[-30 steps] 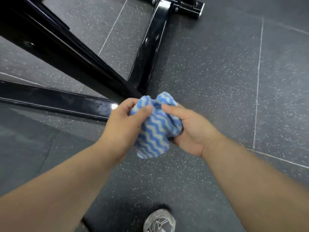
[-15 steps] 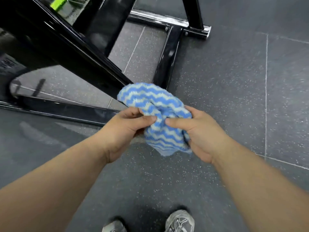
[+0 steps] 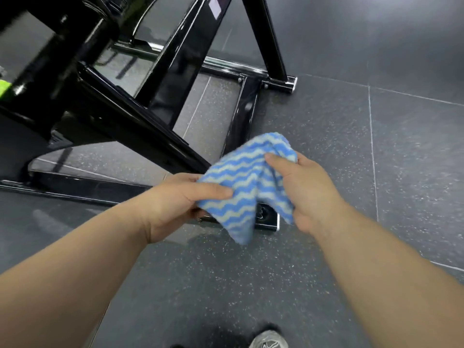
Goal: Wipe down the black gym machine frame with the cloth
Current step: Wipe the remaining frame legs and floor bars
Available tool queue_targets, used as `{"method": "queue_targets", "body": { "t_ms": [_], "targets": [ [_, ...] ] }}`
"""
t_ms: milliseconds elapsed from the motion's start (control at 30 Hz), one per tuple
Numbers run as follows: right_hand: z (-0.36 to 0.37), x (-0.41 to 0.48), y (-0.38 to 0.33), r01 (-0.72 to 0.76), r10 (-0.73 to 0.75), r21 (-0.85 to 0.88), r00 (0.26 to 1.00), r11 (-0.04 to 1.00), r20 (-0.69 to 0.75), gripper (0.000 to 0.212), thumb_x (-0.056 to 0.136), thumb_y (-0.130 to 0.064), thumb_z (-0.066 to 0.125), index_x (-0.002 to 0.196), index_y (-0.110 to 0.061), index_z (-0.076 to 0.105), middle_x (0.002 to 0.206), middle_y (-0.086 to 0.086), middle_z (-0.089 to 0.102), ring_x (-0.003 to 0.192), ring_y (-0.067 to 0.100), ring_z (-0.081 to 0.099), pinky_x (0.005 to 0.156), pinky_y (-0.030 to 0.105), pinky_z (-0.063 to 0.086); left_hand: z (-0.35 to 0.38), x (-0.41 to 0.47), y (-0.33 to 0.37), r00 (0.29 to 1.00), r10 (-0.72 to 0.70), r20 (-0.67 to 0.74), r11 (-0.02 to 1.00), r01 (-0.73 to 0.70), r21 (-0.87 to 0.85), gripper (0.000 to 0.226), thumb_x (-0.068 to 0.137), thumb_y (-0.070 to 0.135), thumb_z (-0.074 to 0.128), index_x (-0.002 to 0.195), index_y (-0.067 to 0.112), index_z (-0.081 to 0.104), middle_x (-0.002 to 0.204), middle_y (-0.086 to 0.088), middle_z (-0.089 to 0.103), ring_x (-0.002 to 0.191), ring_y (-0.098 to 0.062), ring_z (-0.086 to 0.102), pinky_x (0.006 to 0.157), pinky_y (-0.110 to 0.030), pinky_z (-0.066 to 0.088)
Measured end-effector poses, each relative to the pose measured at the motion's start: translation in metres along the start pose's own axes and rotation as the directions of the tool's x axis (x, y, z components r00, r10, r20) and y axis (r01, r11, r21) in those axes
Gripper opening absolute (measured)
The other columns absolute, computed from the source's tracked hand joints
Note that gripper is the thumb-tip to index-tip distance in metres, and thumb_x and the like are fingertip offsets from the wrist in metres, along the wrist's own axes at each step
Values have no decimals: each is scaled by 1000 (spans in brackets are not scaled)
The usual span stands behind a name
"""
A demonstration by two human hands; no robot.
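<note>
Beneath us, the speckled grey rubber floor [image 3: 326, 136] spreads in large tiles, and on it stands the glossy black gym machine frame [image 3: 175, 64], square tubes joined at bolted feet. We hold the fluffy blue-and-white zigzag cloth [image 3: 241, 182] in the air over the frame's near corner. Our left hand [image 3: 173, 199] pinches its left edge, fingers clamped; our right hand [image 3: 308, 189] grips the upper right fold, fingers curled tight. One grey shoe [image 3: 268, 341] shows below.

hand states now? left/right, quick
Left hand: closed, pinching the blue-and-white zigzag cloth at its left edge.
Right hand: closed, gripping the same cloth at its upper right.
</note>
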State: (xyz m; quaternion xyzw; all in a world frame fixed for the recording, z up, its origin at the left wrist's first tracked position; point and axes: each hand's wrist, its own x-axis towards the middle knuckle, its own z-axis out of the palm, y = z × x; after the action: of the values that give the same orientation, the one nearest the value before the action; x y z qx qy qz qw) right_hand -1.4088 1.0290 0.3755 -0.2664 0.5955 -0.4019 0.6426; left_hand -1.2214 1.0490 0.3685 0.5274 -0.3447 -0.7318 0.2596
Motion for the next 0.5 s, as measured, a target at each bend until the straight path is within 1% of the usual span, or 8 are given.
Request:
{"method": "queue_targets", "body": {
  "t_ms": [67, 167, 233, 267, 333, 400, 433, 500],
  "targets": [
    [-3, -9, -10, -126, 124, 59, 992, 990, 29, 14, 87, -16, 69, 101, -14, 67, 92, 12, 75, 81, 29, 73, 69, 47, 60, 0, -10, 7, 1000, 5, -21, 998, -6, -60, 66, 54, 21, 70, 118, 7, 65, 115, -11, 70, 103, -22, 67, 81, -31, 51],
    [-6, -19, -17, -223, 210, 120, 971, 967, 116, 58, 78, -6, 74, 130, -16, 52, 102, 12, 73, 81, 32, 73, 64, 49, 59, -1, -19, 18, 999, 18, -34, 939, -28, -343, 56, 61, 9, 57, 116, 9, 64, 111, -10, 71, 90, -24, 71, 60, -30, 56],
    [-8, -26, -19, -174, 156, 190, 982, 966, 107, 86, 75, 7, 69, 144, -29, 33, 112, 11, 67, 85, 30, 72, 69, 46, 59, -3, -25, 22, 998, 28, -55, 922, -47, -385, 55, 66, 10, 61, 121, 9, 61, 112, -12, 70, 92, -27, 71, 61, -36, 58],
    [-8, -30, -21, -131, 113, 211, 989, 969, 93, 90, 76, 12, 65, 145, -33, 30, 115, 12, 66, 86, 28, 72, 72, 43, 58, -4, -28, 23, 996, 48, -72, 925, -72, -373, 55, 69, 9, 63, 124, 10, 59, 115, -13, 69, 97, -29, 70, 67, -39, 59],
    [-6, -41, -22, -30, 21, 155, 998, 988, 57, 71, 79, 16, 60, 135, -24, 46, 111, 14, 67, 84, 24, 71, 80, 40, 58, -8, -37, 26, 988, 103, -116, 918, -139, -372, 47, 74, 9, 62, 120, 14, 60, 115, -9, 69, 101, -28, 68, 81, -44, 58],
    [-1, -53, -21, 51, -51, -4, 998, 999, 33, 46, 81, 15, 59, 114, -19, 62, 96, 10, 71, 74, 18, 70, 71, 30, 59, -17, -48, 26, 973, 145, -182, 902, -205, -379, 31, 79, 14, 55, 108, 19, 62, 102, -1, 71, 90, -21, 70, 79, -40, 56],
    [2, -58, -19, 90, -89, -108, 996, 990, 18, 39, 82, 13, 60, 103, -20, 64, 91, 7, 70, 70, 14, 67, 65, 24, 58, -22, -53, 25, 963, 141, -228, 912, -216, -348, 30, 79, 18, 55, 107, 23, 64, 100, 2, 72, 85, -18, 70, 76, -37, 54],
    [8, -63, -10, 172, -190, -326, 982, 930, -23, 33, 83, 7, 62, 90, -25, 62, 87, 2, 68, 71, 11, 63, 64, 24, 55, -35, -65, 14, 929, 174, -327, 974, -211, -81, 43, 66, 20, 63, 106, 34, 66, 102, 2, 73, 84, -16, 69, 75, -32, 52]
  ]
}}
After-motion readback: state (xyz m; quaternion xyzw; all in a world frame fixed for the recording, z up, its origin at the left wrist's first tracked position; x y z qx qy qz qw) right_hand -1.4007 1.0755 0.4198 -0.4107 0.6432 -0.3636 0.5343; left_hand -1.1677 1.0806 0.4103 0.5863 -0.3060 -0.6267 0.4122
